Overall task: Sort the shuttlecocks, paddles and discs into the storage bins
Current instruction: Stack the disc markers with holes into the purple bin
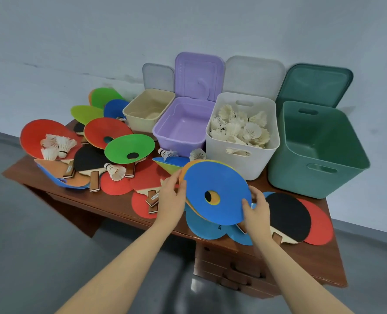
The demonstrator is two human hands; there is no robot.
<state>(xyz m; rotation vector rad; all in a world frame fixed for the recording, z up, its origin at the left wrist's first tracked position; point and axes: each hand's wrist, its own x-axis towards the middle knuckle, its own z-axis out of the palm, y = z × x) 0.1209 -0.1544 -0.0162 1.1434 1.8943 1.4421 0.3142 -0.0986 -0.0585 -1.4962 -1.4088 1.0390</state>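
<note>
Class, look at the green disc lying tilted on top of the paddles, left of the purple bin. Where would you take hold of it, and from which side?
Grip the green disc by its thin rim at the near edge, coming from the front. It sits tilted on the paddles, so that rim looks lifted and free for a thumb-and-finger pinch. The far rim is crowded by the red disc, and its centre hole is small.

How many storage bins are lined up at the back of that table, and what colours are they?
Cream plastic storage bin: 1
Purple plastic storage bin: 1
White plastic storage bin: 1
Dark green plastic storage bin: 1
Total: 4
</note>
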